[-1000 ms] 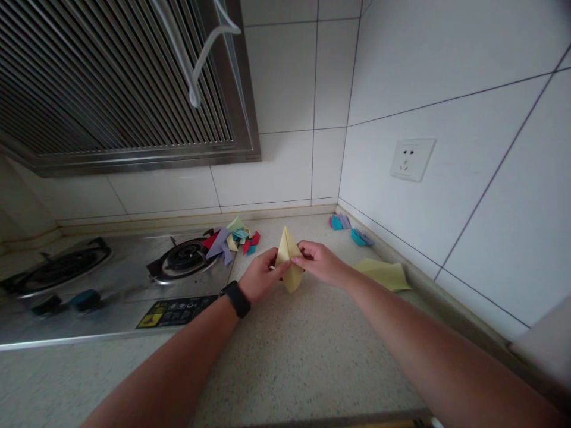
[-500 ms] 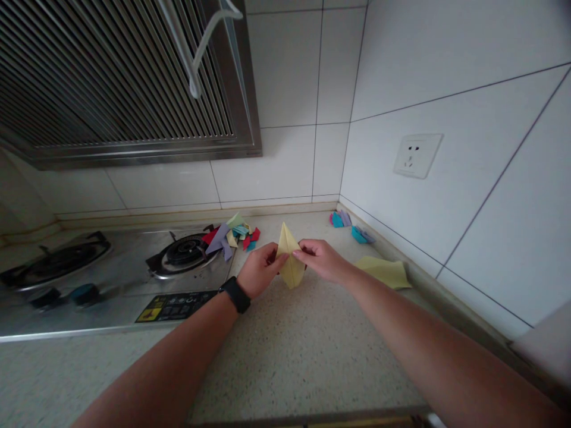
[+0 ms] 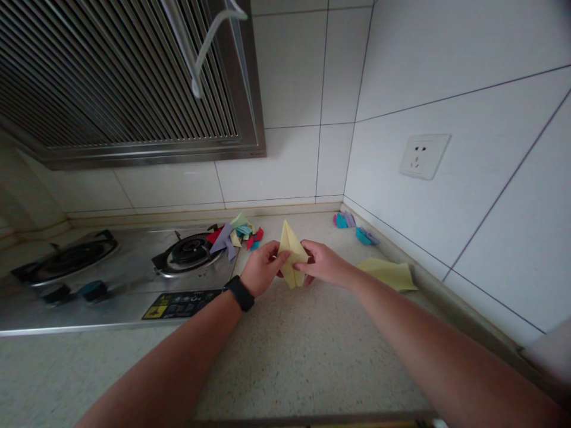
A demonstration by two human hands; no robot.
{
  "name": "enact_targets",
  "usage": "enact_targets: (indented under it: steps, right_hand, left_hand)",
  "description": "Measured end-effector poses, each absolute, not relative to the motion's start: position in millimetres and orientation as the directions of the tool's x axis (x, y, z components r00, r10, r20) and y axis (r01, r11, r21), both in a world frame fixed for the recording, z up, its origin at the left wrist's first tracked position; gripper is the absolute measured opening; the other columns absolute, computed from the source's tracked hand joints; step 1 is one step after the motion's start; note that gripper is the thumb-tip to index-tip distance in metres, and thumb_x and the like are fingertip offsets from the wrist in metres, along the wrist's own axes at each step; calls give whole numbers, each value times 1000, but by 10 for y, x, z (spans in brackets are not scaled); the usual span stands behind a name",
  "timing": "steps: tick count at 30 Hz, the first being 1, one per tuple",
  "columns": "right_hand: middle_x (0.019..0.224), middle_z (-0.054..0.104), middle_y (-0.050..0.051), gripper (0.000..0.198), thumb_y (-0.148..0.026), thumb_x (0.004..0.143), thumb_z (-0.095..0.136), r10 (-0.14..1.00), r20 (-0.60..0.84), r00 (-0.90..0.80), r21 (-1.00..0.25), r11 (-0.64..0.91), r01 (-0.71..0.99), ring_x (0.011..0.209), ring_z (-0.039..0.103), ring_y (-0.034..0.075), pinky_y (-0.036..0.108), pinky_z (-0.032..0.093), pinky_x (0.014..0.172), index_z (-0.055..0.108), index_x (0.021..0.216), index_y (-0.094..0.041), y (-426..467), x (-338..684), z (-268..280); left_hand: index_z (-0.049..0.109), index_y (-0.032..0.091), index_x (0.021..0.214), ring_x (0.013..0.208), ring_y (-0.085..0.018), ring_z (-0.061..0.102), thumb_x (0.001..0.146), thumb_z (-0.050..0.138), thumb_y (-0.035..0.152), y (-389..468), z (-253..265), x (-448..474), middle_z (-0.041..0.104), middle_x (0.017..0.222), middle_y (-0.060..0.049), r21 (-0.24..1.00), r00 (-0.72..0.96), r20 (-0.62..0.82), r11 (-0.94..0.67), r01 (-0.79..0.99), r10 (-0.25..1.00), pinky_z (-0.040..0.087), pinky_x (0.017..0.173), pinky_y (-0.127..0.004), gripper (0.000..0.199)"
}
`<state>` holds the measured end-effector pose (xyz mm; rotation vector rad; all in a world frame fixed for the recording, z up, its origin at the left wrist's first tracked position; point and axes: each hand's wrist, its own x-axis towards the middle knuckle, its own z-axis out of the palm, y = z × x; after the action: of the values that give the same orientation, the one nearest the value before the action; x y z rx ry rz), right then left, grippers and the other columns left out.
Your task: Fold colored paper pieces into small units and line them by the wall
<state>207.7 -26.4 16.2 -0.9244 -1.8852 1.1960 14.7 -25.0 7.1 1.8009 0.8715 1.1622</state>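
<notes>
A pale yellow piece of folded paper, long and pointed at the top with a crease down its middle, is held upright over the counter. My left hand grips its left edge, thumb on the front face and fingers behind. On the other side, my right hand pinches the lower right edge between thumb and fingers. The fingertips behind the paper are partly hidden. A dark watch is on my left wrist.
Several colourful folded papers lie by the gas stove's right burner. More small folded papers sit in the back corner, with a blue one nearby. A yellow sheet lies along the right wall.
My right hand has shifted slightly down the paper's edge, and the paper's right side now flares outward more. The whole view has moved slightly, so the surroundings sit further right.
</notes>
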Motion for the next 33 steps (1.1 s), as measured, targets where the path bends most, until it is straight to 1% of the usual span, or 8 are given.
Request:
enact_targets:
  steps: [5, 9, 14, 17, 19, 23, 30, 33]
  right_hand:
    - [95, 64, 4, 25, -33, 80, 64, 868, 113, -483, -938, 253, 236, 59, 67, 15, 30, 59, 49, 48, 96, -21, -284, 2075, 164]
    - [92, 67, 6, 33, -32, 82, 62, 876, 52, -479, -933, 214, 290, 59, 67, 15, 27, 57, 49, 48, 109, -21, -289, 2076, 145]
    - [94, 69, 7, 30, -26, 82, 63, 873, 189, -449, -872, 359, 332, 77, 67, 19, 27, 55, 59, 56, 110, -19, -235, 2080, 87]
    - [94, 69, 7, 31, -25, 80, 64, 855, 244, -457, -852, 414, 320, 80, 66, 20, 29, 55, 63, 57, 110, -19, -200, 2086, 52]
    - [90, 69, 6, 31, -25, 80, 64, 851, 241, -466, -858, 412, 308, 76, 66, 19, 29, 55, 61, 57, 109, -19, -194, 2090, 35]
    - [78, 68, 4, 31, -29, 84, 59, 859, 145, -491, -893, 327, 308, 57, 64, 16, 28, 53, 49, 53, 113, -20, -225, 2087, 45]
    - [86, 64, 5, 28, -40, 84, 59, 841, 197, -504, -882, 376, 283, 71, 64, 17, 27, 54, 53, 54, 102, -19, -282, 2061, 151]
    - [82, 60, 3, 25, -44, 86, 55, 853, 239, -464, -888, 385, 250, 73, 62, 17, 25, 52, 52, 52, 92, -19, -269, 2064, 160]
  left_hand:
    - [59, 16, 91, 58, -12, 61, 84, 59, 41, -255, 72, 150, 61, 75, -1, 895, 335, 381, -434, 100, 862, 52, 47, -21, 26]
    - [59, 16, 91, 59, -11, 60, 84, 59, 44, -259, 84, 152, 60, 73, -1, 904, 322, 380, -422, 71, 867, 52, 49, -20, 29]
    - [59, 15, 91, 59, -11, 59, 85, 56, 47, -265, 92, 148, 59, 73, -1, 905, 306, 380, -419, 71, 873, 50, 50, -20, 33]
    - [59, 15, 92, 59, -11, 59, 85, 57, 48, -261, 86, 149, 59, 74, -1, 907, 306, 376, -415, 71, 874, 50, 50, -20, 33]
    - [59, 15, 91, 59, -11, 59, 85, 57, 48, -253, 79, 150, 59, 74, -1, 906, 304, 376, -416, 75, 875, 50, 50, -21, 33]
    - [60, 16, 90, 59, -12, 59, 85, 57, 46, -236, 68, 143, 59, 72, -1, 896, 305, 382, -430, 108, 873, 50, 51, -22, 30]
    - [59, 15, 87, 63, -13, 58, 84, 59, 41, -255, 85, 134, 60, 73, -2, 889, 362, 376, -442, 117, 853, 48, 54, -22, 26]
    - [57, 15, 85, 64, -12, 57, 84, 59, 38, -264, 93, 143, 58, 73, -1, 895, 397, 371, -438, 89, 840, 47, 55, -22, 23]
